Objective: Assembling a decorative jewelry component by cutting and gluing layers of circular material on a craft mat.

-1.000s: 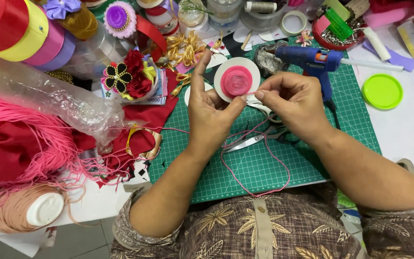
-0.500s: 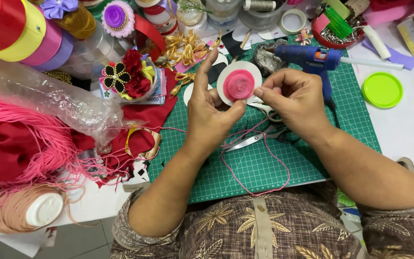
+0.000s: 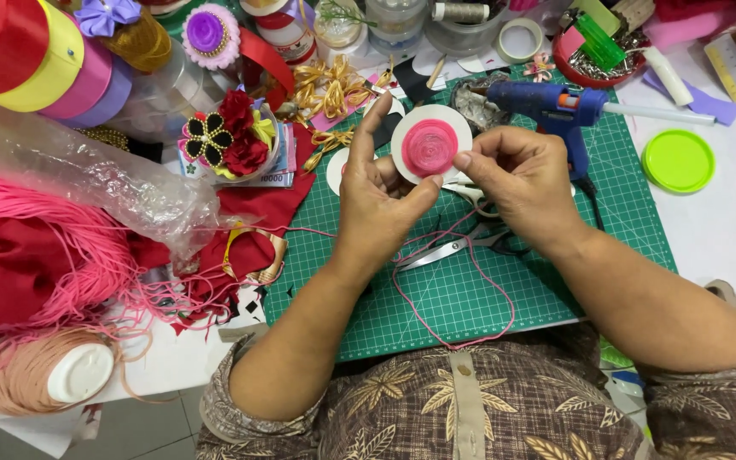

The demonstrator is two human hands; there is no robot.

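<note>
I see the green cutting mat [image 3: 470, 290] filling the middle of the table, with a heap of pink cord [image 3: 61, 255] and red cloth [image 3: 2, 264] piled off its left edge. Rolls of ribbon [image 3: 36, 51] in red, yellow and pink sit at the top left. A blue glue gun [image 3: 555, 106] lies at the mat's top edge, just beyond my right hand [image 3: 521, 183], and a green lid [image 3: 679, 160] rests further right, off the mat. My left hand [image 3: 381, 200] holds the white disc [image 3: 430, 145] from below, thumb pressed to its lower rim, forefinger raised straight. The disc, with a pink cord spiral [image 3: 428, 147] coiled on its face, is held above the mat's upper middle. My right hand pinches its right edge between thumb and fingertips. Scissors [image 3: 453, 249] lie open under my wrists, touching a loose pink cord loop [image 3: 470, 315].
</note>
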